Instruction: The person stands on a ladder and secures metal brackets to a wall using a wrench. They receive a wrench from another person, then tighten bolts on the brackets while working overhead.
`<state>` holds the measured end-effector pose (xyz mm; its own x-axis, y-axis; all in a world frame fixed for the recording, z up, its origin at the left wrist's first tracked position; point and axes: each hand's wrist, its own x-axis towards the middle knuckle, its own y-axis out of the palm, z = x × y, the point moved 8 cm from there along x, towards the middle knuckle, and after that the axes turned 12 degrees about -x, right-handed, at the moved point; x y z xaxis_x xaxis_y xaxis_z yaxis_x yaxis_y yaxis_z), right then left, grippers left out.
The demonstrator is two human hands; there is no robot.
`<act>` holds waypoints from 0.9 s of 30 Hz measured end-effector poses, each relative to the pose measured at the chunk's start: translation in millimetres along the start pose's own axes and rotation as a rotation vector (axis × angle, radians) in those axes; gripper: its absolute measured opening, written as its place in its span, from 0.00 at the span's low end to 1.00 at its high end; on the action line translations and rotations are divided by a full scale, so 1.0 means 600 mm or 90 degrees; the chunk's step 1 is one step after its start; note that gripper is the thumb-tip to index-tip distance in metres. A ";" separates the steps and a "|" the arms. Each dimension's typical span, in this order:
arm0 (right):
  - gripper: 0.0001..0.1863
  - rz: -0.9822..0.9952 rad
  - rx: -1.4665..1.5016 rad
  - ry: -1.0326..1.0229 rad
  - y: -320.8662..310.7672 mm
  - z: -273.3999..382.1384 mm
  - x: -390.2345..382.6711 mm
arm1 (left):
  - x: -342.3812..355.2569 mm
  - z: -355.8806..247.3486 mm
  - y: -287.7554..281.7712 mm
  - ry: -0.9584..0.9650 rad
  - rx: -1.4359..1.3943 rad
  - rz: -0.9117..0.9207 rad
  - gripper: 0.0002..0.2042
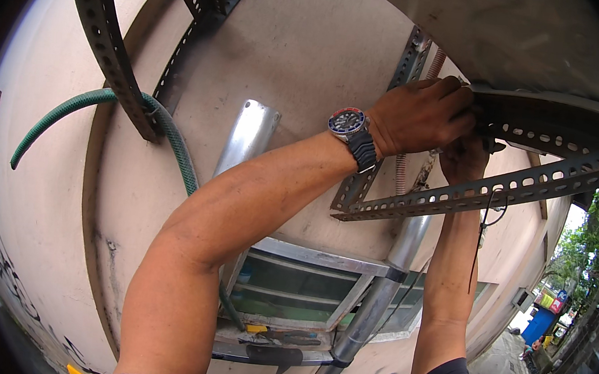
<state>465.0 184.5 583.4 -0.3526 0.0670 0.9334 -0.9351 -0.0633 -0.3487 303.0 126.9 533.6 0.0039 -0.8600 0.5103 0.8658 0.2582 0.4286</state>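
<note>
My left hand (423, 116), with a watch on its wrist, reaches up to the inner end of a dark perforated angle-iron bracket (542, 181) under a pale overhead unit (526, 43). Its fingers are curled around something I cannot make out. Just below and behind it is my right hand (462, 158), fingers bent at the same spot, largely hidden by the left hand and the metal. A ribbed pinkish conduit (400, 174) runs down the wall behind both hands. A thin black cable (485, 224) hangs in a loop from the bracket beside my right forearm.
Another perforated bracket (101, 48) at upper left carries a green hose (178, 148). Silver tubes (244, 132) stand against the pinkish wall. Below are a louvred window (291, 286) and tools (279, 338) on a ledge. A blue bin (537, 325) and trees are at the right.
</note>
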 end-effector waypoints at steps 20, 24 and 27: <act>0.15 -0.104 -0.024 0.089 -0.003 -0.008 -0.009 | -0.006 0.023 0.005 -0.048 -0.105 0.013 0.19; 0.14 -0.117 -0.002 0.059 0.008 0.001 -0.005 | -0.007 0.019 0.001 -0.015 -0.082 0.030 0.21; 0.14 -0.116 -0.001 0.041 0.016 0.010 -0.003 | -0.005 0.019 0.001 -0.002 -0.079 0.040 0.24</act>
<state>456.9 177.8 578.7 -0.1787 0.1414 0.9737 -0.9838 -0.0424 -0.1744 297.8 134.8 541.0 0.0590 -0.8422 0.5359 0.9194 0.2550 0.2995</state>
